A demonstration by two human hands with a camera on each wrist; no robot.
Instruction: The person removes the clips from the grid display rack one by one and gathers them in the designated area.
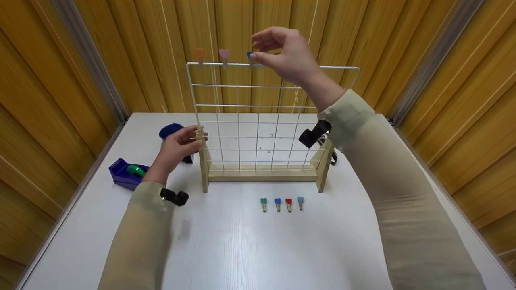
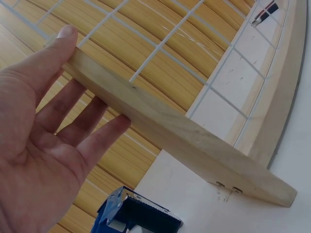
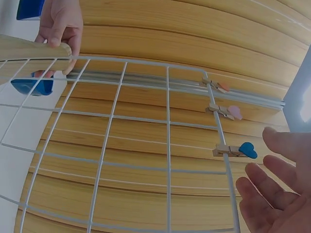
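Observation:
A white wire grid (image 1: 234, 63) stands upright in a wooden stand (image 2: 146, 111). My left hand (image 1: 171, 147) grips the stand's left post, thumb on one side and fingers on the other. Along the grid's top bar, clothespins with an orange heart (image 1: 200, 53), a pink heart (image 1: 224, 53) and a blue heart (image 3: 248, 150) are clipped from left to right. My right hand (image 3: 279, 187) is beside the blue-heart clothespin, fingers loosely bent and holding nothing. In the right wrist view a gap shows between that hand and the heart.
Several heart clothespins lie in a row before the stand, among them a green one (image 1: 263, 201) and a red one (image 1: 288, 202). A blue tape dispenser (image 1: 123, 181) with green tape and a round blue item (image 1: 169, 129) sit at left. Wood-patterned walls surround the white table (image 1: 225, 249).

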